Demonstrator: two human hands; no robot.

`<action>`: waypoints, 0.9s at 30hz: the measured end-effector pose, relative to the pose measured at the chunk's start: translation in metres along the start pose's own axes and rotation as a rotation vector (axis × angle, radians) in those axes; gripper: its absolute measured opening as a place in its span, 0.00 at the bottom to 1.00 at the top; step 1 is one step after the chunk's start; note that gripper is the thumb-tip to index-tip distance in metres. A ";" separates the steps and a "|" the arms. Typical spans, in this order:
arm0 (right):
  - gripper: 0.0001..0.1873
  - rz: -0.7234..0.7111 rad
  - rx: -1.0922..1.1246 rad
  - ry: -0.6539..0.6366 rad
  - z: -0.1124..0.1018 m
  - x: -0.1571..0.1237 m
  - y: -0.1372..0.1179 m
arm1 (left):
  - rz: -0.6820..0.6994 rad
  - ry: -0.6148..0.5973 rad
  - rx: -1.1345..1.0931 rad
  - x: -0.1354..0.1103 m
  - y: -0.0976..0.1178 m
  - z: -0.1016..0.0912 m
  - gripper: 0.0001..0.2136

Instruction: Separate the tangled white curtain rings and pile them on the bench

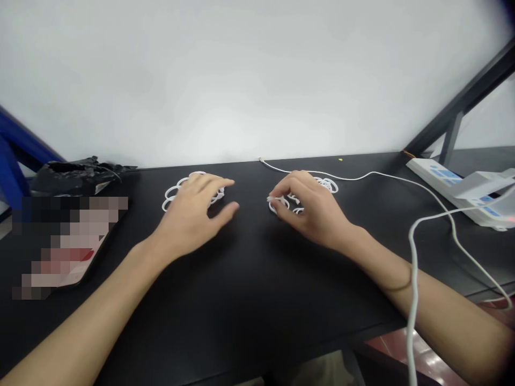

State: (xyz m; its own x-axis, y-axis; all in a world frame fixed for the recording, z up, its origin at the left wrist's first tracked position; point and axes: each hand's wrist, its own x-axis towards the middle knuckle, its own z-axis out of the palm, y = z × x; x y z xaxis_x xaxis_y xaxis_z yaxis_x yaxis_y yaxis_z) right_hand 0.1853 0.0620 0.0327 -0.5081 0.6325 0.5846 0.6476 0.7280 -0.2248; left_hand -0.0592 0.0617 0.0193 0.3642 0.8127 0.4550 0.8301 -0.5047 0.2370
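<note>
Behind everything stands a white wall [257, 80], then a black table [241, 300], over which the left hand [193, 209] spreads its fingers and thumb well apart, while the right hand [308, 206] brings its thumb and forefinger nearly together on a white tip. Smallest are 2 white bundles on the table: the left bundle [170, 188] under the left hand, contact impossible to tell, and the right bundle [328, 185] partly beneath the right hand.

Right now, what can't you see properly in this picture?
In the head view:
Middle of the left white loops: behind the left hand.
Part of the right white loops: behind the right hand.
Details on the flat thing: blurred into squares.
Bottom of the thick white cable: cut off by the lower edge.
</note>
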 end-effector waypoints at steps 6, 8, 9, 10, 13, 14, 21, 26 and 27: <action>0.03 0.024 0.276 0.079 0.003 -0.003 -0.012 | 0.228 -0.055 -0.160 -0.010 0.036 0.010 0.21; 0.04 0.077 0.328 0.080 0.004 -0.003 -0.013 | 0.194 -0.013 -0.175 -0.011 0.039 0.012 0.20; 0.04 0.101 0.360 0.078 0.004 -0.003 -0.013 | 0.176 0.008 -0.175 -0.011 0.039 0.013 0.20; 0.04 0.120 0.392 0.073 0.004 -0.004 -0.014 | 0.164 0.025 -0.171 -0.011 0.039 0.013 0.21; 0.04 0.145 0.450 0.067 0.006 -0.004 -0.016 | 0.161 0.039 -0.170 -0.011 0.037 0.014 0.21; 0.04 0.149 0.450 0.067 0.006 -0.004 -0.017 | 0.164 0.029 -0.178 -0.011 0.037 0.014 0.21; 0.10 -0.018 0.256 -0.007 0.010 -0.006 -0.013 | 0.088 -0.034 -0.225 -0.009 0.037 0.012 0.16; 0.07 -0.115 0.229 -0.049 0.008 -0.006 -0.012 | 0.058 -0.049 -0.211 -0.008 0.036 0.011 0.16; 0.07 -0.094 0.239 -0.048 0.008 -0.006 -0.012 | 0.047 -0.053 -0.222 -0.008 0.037 0.010 0.16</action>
State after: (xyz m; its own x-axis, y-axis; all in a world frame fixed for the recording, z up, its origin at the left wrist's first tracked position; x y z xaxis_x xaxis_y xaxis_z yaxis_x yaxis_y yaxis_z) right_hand 0.1756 0.0515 0.0262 -0.5897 0.5667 0.5755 0.4465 0.8225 -0.3524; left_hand -0.0273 0.0399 0.0157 0.4269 0.7981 0.4253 0.7007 -0.5892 0.4023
